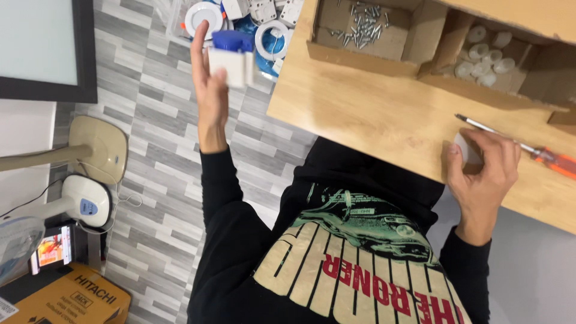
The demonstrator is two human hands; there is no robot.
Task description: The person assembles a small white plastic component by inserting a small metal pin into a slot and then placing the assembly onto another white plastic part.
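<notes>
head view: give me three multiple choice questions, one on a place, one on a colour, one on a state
1. Where are the screws?
a) loose on the floor
b) in a compartment of the cardboard box
c) in the left hand

2. What colour is the screwdriver handle?
a) orange
b) green
c) black

3. What is the left hand doing?
a) lying flat and empty on the table
b) gripping the screwdriver
c) raised, holding a white block with a blue top

Answers:
1 b, the screws lie piled in the box's left compartment.
2 a, the handle at the table edge is orange.
3 c, the block sits in its grip above the floor, while the right hand curls around a white piece on the table.
</notes>
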